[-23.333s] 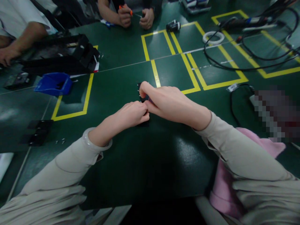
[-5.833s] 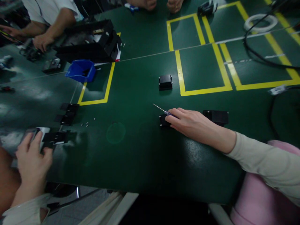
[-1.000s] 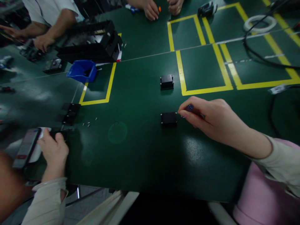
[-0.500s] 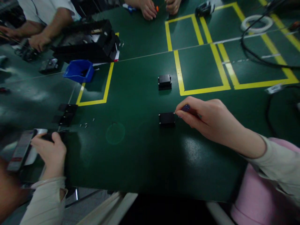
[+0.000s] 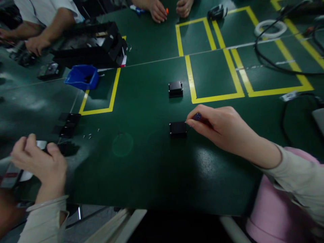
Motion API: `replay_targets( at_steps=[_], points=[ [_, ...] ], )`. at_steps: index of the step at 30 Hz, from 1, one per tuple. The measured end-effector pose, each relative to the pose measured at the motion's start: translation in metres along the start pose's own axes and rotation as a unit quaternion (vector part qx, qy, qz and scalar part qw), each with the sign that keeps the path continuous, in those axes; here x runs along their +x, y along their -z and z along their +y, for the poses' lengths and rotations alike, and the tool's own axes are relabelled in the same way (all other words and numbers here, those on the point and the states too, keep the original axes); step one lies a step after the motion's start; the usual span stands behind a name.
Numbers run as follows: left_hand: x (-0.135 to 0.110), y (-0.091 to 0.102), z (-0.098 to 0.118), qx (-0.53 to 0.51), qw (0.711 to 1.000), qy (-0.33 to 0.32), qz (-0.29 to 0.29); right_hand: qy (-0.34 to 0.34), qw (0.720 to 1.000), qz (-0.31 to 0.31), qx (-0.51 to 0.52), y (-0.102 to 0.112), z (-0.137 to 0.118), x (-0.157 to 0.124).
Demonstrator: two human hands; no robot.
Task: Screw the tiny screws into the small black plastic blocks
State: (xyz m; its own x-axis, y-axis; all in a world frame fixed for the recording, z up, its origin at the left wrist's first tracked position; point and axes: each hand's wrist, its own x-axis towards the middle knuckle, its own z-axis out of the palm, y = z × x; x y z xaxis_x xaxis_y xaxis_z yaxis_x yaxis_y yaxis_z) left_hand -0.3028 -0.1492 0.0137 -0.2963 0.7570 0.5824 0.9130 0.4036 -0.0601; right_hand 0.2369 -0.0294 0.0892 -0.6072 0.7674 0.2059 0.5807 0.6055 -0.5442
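My right hand [image 5: 220,128] is closed around a small screwdriver with a purple handle [image 5: 197,116]. Its tip sits at the right edge of a small black box [image 5: 178,128] in the middle of the green table [image 5: 141,168]. A second, similar black box [image 5: 175,89] lies farther back, beside a yellow line. My left hand [image 5: 37,163] is at the table's left edge with its fingers curled over a flat black part [image 5: 66,148]. Beside that hand lies a phone [image 5: 11,172].
A blue bin [image 5: 81,77] and a black frame [image 5: 88,45] stand at the back left. More black parts [image 5: 68,124] and tiny screws [image 5: 89,135] lie left of centre. Other people's hands [image 5: 158,10] work at the far edge. Black cables [image 5: 278,64] run on the right.
My left hand has lifted and pulled back a little from the black part at the table's left edge. My right hand keeps the screwdriver at the black box, hardly moving.
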Motion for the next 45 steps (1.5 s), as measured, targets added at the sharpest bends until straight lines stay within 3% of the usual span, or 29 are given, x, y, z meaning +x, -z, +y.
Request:
replay_targets(
  at_steps=[1,4,6,8,11,13,15,19,32,42,45],
  points=[
    [0.003,0.006,0.019,-0.015,0.999,-0.034,0.022,0.003,1.0,0.002,-0.001,0.0,0.0,0.0],
    [0.009,0.024,0.092,-0.113,0.984,-0.135,0.009,0.002,1.0,0.003,0.001,0.001,-0.001,0.001],
    [0.01,0.034,0.145,-0.182,0.961,-0.205,-0.043,-0.002,1.0,0.004,0.005,0.001,-0.003,0.001],
    [0.006,0.041,0.197,-0.237,0.92,-0.293,-0.106,-0.005,1.0,0.008,0.006,0.001,-0.003,0.001],
    [-0.002,0.042,0.263,-0.313,0.834,-0.414,-0.189,-0.01,1.0,0.015,0.002,0.001,-0.003,0.001],
    [-0.007,0.039,0.295,-0.35,0.794,-0.44,-0.23,-0.013,1.0,0.017,-0.003,0.001,-0.001,0.001],
    [-0.01,0.034,0.316,-0.363,0.78,-0.441,-0.257,-0.014,1.0,0.018,-0.007,0.001,0.0,0.001],
    [-0.009,0.026,0.331,-0.368,0.768,-0.433,-0.296,-0.018,1.0,0.023,0.003,0.0,0.002,0.001],
    [-0.008,0.022,0.329,-0.385,0.761,-0.419,-0.312,-0.029,0.999,0.023,0.02,0.0,0.001,0.004],
    [-0.005,0.017,0.33,-0.393,0.75,-0.438,-0.301,-0.037,0.989,-0.008,-0.144,-0.002,-0.012,0.007],
    [-0.005,0.015,0.33,-0.39,0.748,-0.442,-0.304,-0.022,0.979,0.015,-0.2,-0.004,-0.018,0.007]
  ],
)
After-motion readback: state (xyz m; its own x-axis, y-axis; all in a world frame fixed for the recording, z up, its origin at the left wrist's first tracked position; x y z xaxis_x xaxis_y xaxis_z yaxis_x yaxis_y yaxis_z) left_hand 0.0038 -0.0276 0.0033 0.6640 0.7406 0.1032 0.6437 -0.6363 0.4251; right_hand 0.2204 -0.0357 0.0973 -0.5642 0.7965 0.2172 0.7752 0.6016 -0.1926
